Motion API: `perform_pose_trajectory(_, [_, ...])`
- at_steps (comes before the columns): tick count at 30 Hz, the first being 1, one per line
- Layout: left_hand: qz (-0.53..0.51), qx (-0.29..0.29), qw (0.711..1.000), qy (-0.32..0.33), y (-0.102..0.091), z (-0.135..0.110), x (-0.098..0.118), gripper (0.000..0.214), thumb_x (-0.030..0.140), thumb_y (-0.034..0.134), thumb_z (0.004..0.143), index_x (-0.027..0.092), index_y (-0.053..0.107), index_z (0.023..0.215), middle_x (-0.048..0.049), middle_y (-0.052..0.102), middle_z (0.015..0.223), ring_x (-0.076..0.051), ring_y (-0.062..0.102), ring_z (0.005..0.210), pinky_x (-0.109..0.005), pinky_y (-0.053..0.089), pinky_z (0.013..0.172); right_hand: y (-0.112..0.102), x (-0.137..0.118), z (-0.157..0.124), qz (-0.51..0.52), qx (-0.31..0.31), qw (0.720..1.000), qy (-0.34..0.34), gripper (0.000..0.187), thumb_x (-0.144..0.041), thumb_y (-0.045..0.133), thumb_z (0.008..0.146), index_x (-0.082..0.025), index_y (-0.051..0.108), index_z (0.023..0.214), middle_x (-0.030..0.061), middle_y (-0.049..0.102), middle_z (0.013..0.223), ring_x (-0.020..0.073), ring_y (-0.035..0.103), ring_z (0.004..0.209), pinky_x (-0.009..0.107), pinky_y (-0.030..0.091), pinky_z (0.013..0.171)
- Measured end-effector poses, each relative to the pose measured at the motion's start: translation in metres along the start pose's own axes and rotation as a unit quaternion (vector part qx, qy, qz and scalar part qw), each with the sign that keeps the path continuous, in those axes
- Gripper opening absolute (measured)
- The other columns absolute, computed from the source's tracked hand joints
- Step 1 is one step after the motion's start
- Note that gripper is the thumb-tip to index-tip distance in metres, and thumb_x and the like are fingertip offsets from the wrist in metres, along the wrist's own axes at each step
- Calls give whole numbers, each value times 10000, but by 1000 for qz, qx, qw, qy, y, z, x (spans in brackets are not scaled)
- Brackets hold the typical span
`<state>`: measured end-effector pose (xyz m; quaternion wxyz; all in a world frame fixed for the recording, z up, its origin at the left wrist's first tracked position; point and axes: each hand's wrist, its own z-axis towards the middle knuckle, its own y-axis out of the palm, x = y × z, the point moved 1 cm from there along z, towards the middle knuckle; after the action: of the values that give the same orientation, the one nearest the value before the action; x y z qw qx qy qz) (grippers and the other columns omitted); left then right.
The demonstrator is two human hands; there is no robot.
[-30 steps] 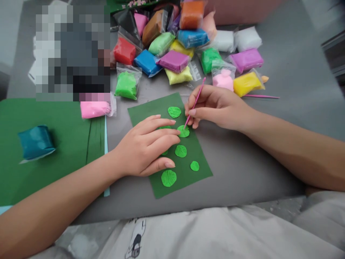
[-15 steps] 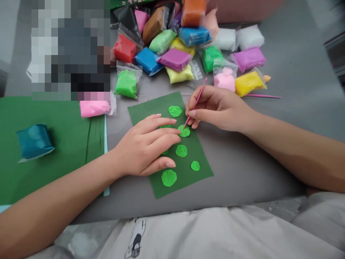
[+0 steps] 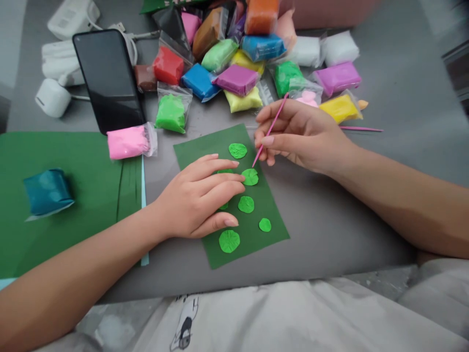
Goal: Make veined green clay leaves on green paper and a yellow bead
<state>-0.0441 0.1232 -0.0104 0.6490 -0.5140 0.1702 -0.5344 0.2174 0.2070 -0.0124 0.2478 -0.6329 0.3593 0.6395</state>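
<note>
A dark green sheet of paper (image 3: 256, 239) lies slanted on the grey table, with several flat bright green clay discs on it. My left hand (image 3: 201, 195) rests on the sheet, fingers spread, covering part of some discs. Its fingertip touches the left edge of a notched clay disc (image 3: 250, 177) scored with lines. Between thumb and fingers, my right hand (image 3: 300, 137) grips a thin pink clay tool (image 3: 270, 129). The tool's tip is just above that disc, apart from it. A lined disc (image 3: 229, 241) lies below my left thumb, and a smaller disc (image 3: 265, 225) near the right edge.
Bags of coloured clay, such as a purple pack (image 3: 237, 80), are heaped at the back. A black phone (image 3: 110, 80) and white chargers (image 3: 60, 61) lie back left. A teal clay pack (image 3: 48, 192) sits on larger green sheets (image 3: 84, 220). Another pink tool (image 3: 361, 129) lies right.
My right hand has lifted slightly up and away, taking the pink tool's tip off the notched disc. My left hand stays in place. The phone and chargers, blurred out before, now show.
</note>
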Motion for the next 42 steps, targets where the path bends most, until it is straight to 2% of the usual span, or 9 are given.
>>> perform_pose_trajectory(2, [1,0,1000,-1,0,0,0,582,586,320,1176,149,683,1301,-135,821,1319,-322,681,1415,-490,450,1286,0,0,1,-13,-6,1000,-21,389,-162,826,915,-241,573,1200,-32,739,961,119,733,786,224,607,644])
perform_pose_trajectory(8, [-2,0,1000,-4,0,-1,0,564,588,341,1172,167,686,1320,-130,817,1335,-310,675,1428,-492,448,1292,3,3,2,-86,-66,992,-69,317,-241,669,1070,-246,565,1370,-5,735,1041,115,721,871,227,602,720])
perform_pose_trajectory(12, [-2,0,1000,-1,0,-1,0,560,581,346,1173,153,681,1308,-137,818,1323,-321,680,1417,-494,446,1294,3,5,3,-148,-96,980,-89,444,-340,602,1127,-218,506,1543,34,735,1117,128,711,898,246,611,758])
perform_pose_trajectory(17, [1,2,1000,2,0,-1,0,565,584,341,1174,145,676,1297,-140,819,1314,-325,687,1402,-493,448,1296,6,7,3,-204,-113,967,-104,521,-385,546,1155,-198,455,1633,44,702,1148,131,706,939,282,633,867])
perform_pose_trajectory(25, [-16,0,1000,-9,0,-1,0,561,590,364,1165,161,692,1317,-150,817,1320,-327,674,1426,-511,442,1303,8,6,3,-195,-93,974,-75,484,-417,613,1115,-268,544,1570,27,724,1072,147,696,880,290,637,833])
perform_pose_trajectory(29, [-22,-11,999,-24,0,-2,-1,583,623,352,1156,203,714,1336,-126,816,1342,-317,669,1437,-518,442,1307,10,6,5,-184,-84,977,-64,501,-391,662,1083,-265,555,1556,15,718,1046,144,695,863,275,630,820])
perform_pose_trajectory(37, [-28,-15,999,-27,-1,-2,-1,595,638,340,1153,212,711,1338,-119,810,1360,-311,655,1451,-518,422,1319,12,8,5,-189,-75,977,-68,475,-298,689,1049,-287,599,1515,-6,709,1014,145,696,836,289,623,822])
perform_pose_trajectory(39, [-30,-1,999,-28,-2,-1,0,572,618,328,1159,217,696,1335,-115,809,1355,-308,661,1436,-518,443,1300,12,7,5,-180,-73,979,-57,466,-296,701,1039,-287,608,1495,-10,712,1012,141,692,828,281,617,799])
perform_pose_trajectory(42, [-21,62,996,-67,-8,2,0,411,485,382,1171,220,672,1291,-100,815,1288,-282,724,1287,-484,547,1172,12,0,7,-119,-65,990,-47,461,-328,757,1009,-261,612,1441,-16,719,977,127,677,791,251,590,714])
